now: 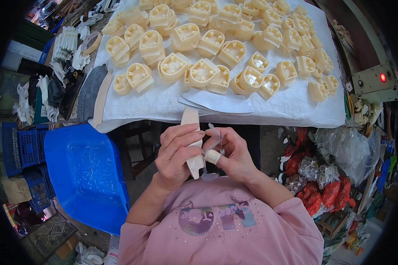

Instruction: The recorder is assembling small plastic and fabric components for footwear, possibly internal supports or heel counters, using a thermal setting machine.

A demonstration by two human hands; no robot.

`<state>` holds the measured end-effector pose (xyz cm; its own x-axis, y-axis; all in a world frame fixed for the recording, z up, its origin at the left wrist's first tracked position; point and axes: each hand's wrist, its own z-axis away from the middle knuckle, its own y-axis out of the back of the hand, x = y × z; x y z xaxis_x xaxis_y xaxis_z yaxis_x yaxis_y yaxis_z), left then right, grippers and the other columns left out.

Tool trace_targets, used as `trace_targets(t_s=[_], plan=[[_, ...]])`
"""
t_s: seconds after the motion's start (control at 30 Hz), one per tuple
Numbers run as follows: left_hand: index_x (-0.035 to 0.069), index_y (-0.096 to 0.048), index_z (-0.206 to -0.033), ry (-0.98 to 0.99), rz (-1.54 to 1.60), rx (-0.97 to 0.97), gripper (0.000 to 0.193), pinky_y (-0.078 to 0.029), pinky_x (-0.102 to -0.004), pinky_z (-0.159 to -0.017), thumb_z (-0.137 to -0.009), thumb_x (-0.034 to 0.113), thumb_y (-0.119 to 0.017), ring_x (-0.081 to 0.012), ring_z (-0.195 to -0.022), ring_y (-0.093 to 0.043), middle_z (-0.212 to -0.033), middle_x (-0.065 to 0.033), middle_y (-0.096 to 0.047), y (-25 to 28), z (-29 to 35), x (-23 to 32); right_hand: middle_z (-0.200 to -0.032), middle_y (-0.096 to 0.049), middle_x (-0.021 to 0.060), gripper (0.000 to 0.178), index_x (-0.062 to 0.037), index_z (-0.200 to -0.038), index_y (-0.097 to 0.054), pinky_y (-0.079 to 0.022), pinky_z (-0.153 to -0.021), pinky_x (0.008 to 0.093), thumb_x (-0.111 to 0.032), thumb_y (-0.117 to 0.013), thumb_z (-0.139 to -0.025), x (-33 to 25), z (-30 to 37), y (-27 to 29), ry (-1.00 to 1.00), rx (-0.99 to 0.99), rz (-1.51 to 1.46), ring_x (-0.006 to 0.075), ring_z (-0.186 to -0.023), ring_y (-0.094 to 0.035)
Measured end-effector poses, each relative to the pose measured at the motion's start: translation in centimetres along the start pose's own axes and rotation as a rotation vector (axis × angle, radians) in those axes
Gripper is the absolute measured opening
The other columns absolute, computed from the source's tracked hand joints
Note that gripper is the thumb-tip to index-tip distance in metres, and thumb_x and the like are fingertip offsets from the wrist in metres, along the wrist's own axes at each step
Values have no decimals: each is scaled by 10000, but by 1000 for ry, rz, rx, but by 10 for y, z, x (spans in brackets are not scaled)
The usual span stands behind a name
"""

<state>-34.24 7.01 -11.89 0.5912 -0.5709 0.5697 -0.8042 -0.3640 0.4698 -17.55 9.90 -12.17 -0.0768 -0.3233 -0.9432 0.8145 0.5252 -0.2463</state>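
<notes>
My left hand (174, 154) is closed around a long cream piece (190, 116), its tapered ends sticking out above and below the fingers. Its middle is mostly covered by my fingers. Close beside it, my right hand (234, 154) pinches a thin translucent strip (213, 142). A slim pointed thing (222, 140) also shows between those fingers; its kind is unclear. Pale tape (212, 156) wraps the right thumb. Both hands are in front of my chest, just off the near edge of the table. Beyond them lie flat whitish sheets (216, 101) and many cream hollow moulded blocks (203, 73).
The table (163, 105) has a white woven cover. Grey curved strips (91, 95) and a beige strip (103, 99) lie at its left edge, with a tape roll (91, 43) behind. A blue tub (90, 172) stands left; clear and red bags (311, 196) are at right.
</notes>
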Motion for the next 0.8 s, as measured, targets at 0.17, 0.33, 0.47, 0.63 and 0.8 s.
trace_targets(t_s=[0.17, 0.33, 0.47, 0.63, 0.8], plan=[[41, -541, -768, -46, -42, 31, 237, -457, -388, -781, -597, 44, -706, -317, -954, -586, -943, -125, -633, -3, 11, 0, -932, -563, 25, 454, -59, -1186, -417, -442, -652, 211, -43, -649, -796, 4, -1, -6, -8, 0, -108, 64, -799, -535], [36, -539, -863, 191, -369, 255, 258, -423, -367, -834, -650, -29, -668, -315, -900, -544, -932, -111, -567, -8, 9, -1, -941, -548, 28, 426, -53, -1142, -425, -449, -685, 214, -25, -656, -786, 8, -1, -4, -34, 5, -120, 69, -819, -527], [-20, -531, -1075, 883, 568, 28, 343, -432, -299, -782, -966, 249, -348, -171, -850, -556, -979, -113, -580, 9, 16, -18, -942, -551, 19, 378, -58, -1110, -440, -450, -700, 223, -21, -643, -794, 10, -1, 2, 20, -13, -52, 76, -820, -538], [-33, -465, -1192, 1208, 1393, 139, 379, -456, -302, -806, -959, 251, -372, -163, -895, -579, -957, -131, -613, 6, 7, -4, -972, -574, 63, 316, -30, -1071, -467, -471, -686, 281, -54, -633, -803, 13, -1, 5, -89, -197, 96, 124, -867, -573], [-25, -517, -1127, 1059, 893, 146, 287, -481, -261, -713, -934, 179, -457, -129, -768, -600, -851, -100, -626, -1, 11, -5, -961, -561, 97, 381, -62, -1144, -493, -484, -701, 335, -50, -621, -786, -3, -4, 6, 128, -113, 638, 248, -850, -587]])
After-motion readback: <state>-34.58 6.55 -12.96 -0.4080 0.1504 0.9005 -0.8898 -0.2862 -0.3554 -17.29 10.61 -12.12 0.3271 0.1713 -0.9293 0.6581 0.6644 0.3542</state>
